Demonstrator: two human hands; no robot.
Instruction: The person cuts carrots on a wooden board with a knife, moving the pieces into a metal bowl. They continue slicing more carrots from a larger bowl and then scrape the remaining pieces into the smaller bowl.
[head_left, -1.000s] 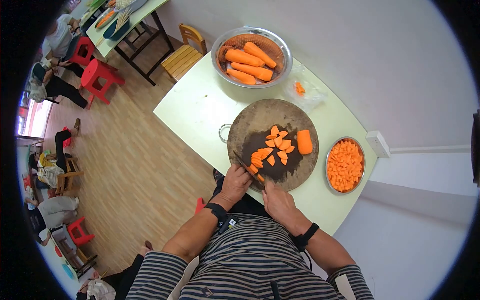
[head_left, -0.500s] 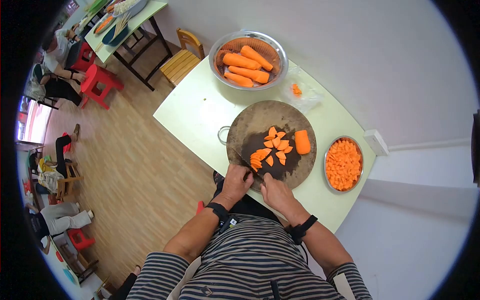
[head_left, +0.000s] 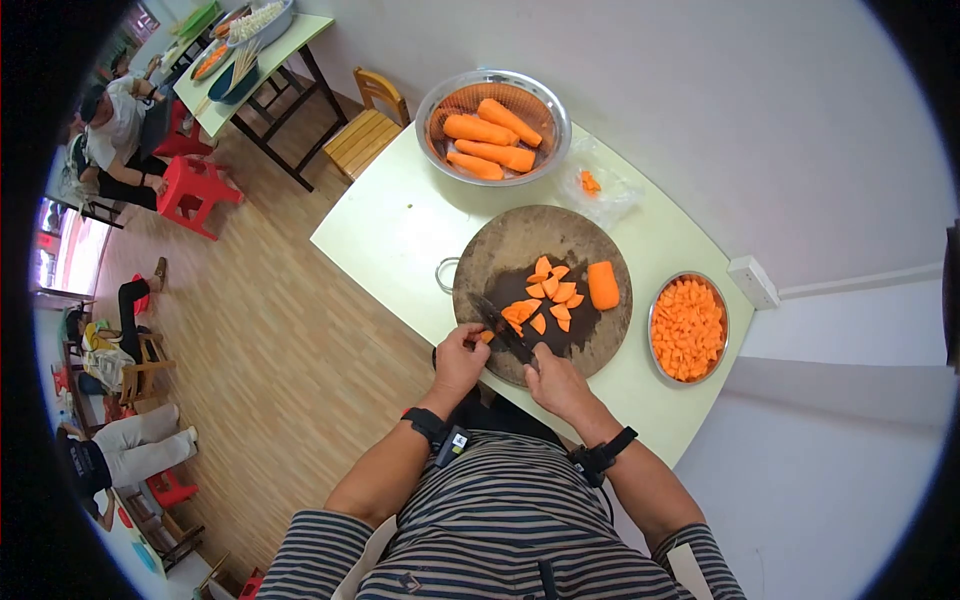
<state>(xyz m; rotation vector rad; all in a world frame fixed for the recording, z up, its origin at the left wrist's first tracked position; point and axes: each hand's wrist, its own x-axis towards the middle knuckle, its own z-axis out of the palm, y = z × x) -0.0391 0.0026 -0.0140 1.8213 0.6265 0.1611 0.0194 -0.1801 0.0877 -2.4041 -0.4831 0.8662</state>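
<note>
Carrot pieces (head_left: 554, 287) lie mid-frame on the round board (head_left: 488, 240). From here, I see the left hand (head_left: 459, 362) pinching a small chunk (head_left: 487, 337) beside the knife (head_left: 510, 336), its handle wrapped by the right hand (head_left: 559, 386). I judge this as slicing; another cut calls for fingertips clear of the edge.

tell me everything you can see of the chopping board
The board is round, brown and wood-like, its worn surface marked by a dark, wet-looking patch. It lies flat on the table, a metal ring at its left edge. Carrot pieces and a bigger chunk rest on it. The knife, in the right hand, is over its near part; contact is unclear.
</note>
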